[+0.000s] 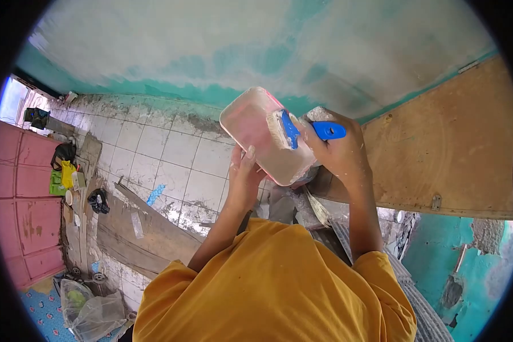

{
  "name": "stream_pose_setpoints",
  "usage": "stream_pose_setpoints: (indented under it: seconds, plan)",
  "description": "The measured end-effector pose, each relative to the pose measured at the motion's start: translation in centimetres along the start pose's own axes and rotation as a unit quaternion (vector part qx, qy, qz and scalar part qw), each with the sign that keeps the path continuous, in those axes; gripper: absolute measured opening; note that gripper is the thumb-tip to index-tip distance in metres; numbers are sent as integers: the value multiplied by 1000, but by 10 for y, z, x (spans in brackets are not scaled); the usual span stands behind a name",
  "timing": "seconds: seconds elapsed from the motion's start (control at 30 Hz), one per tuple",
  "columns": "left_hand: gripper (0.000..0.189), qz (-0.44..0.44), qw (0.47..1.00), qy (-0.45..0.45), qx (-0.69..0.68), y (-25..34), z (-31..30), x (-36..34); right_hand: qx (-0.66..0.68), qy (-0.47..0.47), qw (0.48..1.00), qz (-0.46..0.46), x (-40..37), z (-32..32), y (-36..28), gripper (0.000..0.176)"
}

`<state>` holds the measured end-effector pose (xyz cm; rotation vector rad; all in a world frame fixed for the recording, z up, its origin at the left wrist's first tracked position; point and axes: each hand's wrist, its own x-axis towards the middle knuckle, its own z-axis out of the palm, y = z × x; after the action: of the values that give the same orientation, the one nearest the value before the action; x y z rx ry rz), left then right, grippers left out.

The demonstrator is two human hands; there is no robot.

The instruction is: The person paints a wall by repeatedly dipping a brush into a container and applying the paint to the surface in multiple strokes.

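**Loading filler off the tray, both hands busy**

Far left, a pink door [23,188] is standing shut, with a plastic bag [91,310] slumping on the floor at its lower corner. Loose planks [137,228] are lying across the tiled floor [171,154], well clear of you.

Your left hand [244,174] is cupping the tray [253,122] from below. Its fingers are curling up around the near edge and gripping it. You're holding the tray up in front of your chest, tilted, with its open face toward you. It's close to the patched teal wall [211,45] but not touching it. White filler is smearing its inside.

Your right hand [339,154] is clenching the blue handle of the putty knife [289,130]. The blade is lying flat on the tray's right half, in the filler.

Right of that, a plywood board [450,142] is leaning against the wall, not in play.

My read: you're scooping or working filler onto the blade, not spreading it yet. The next move calls for an even load along the blade edge and a steady tray while the blade is lifting off. I can't tell how much filler is on the blade.
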<state>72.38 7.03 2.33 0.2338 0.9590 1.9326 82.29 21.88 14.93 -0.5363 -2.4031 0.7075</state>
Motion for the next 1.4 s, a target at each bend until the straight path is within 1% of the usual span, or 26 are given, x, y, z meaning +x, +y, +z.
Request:
stream_pose_setpoints:
  seconds: [0.07,0.13,0.17,0.23,0.27,0.33,0.43,0.53,0.57,0.63,0.67,0.73,0.77,0.83,0.87,0.93,1.07,1.13,1.17,1.23,1.27,1.33,1.37,1.4]
  plan:
    - [69,-3,1000,4,0,4,-1,-1,20,-16,1000,-8,-2,-2,-4,18]
    - [68,6,1000,23,4,8,-1,0,-7,-59,997,-47,-4,-3,-6,21]
    - [68,6,1000,26,3,9,-3,0,-6,-61,997,-47,-5,0,-7,21]
    - [69,-12,998,26,54,9,-8,0,-31,-99,993,-50,-7,5,-7,25]
    - [69,-12,998,27,54,8,-9,-1,-30,-100,993,-50,-7,6,-7,25]
    - [70,-27,998,18,56,6,-12,-1,-5,-116,992,38,-5,7,-6,32]
    - [68,-34,998,14,54,10,-9,-2,-28,-111,991,62,-5,6,-3,31]
    - [66,-29,999,13,41,4,-12,1,-8,-131,989,60,-5,7,1,28]
    - [66,-30,999,13,42,4,-12,0,-8,-131,989,61,-4,8,1,28]
    - [64,-39,996,1,76,5,-10,0,-49,-67,996,33,-1,11,2,29]
    - [64,-38,996,2,76,5,-10,0,-48,-67,996,33,-2,11,4,29]
    - [63,-29,997,3,71,3,-9,1,-10,-126,991,46,-2,9,8,30]
    - [63,-29,997,3,71,4,-8,1,-9,-126,991,47,-2,11,7,30]
    - [64,-24,997,5,76,5,-5,1,-32,-53,997,39,0,15,3,32]
    - [64,-24,997,6,76,4,-6,1,-32,-54,997,39,0,13,3,32]
    - [65,-22,997,8,74,3,-7,3,-40,-113,990,74,-1,7,5,31]
    - [66,-29,997,1,76,3,-9,5,0,-127,990,57,-6,5,4,31]
    - [67,-32,996,-3,85,4,-10,7,-47,-87,994,47,-6,7,4,30]
    - [67,-32,996,-2,85,4,-11,8,-46,-88,994,47,-6,9,5,30]
    - [67,-39,995,2,92,3,-11,9,-21,-121,992,6,-9,11,10,30]
    - [67,-41,995,2,92,2,-11,9,-21,-121,992,8,-10,15,10,30]
    - [66,-65,994,16,91,1,-10,8,33,-82,995,55,-9,23,10,30]
    - [66,-65,994,17,91,0,-9,7,34,-83,994,56,-10,23,12,30]
    - [66,-69,994,15,88,0,-9,7,-2,-62,997,43,-10,22,13,29]
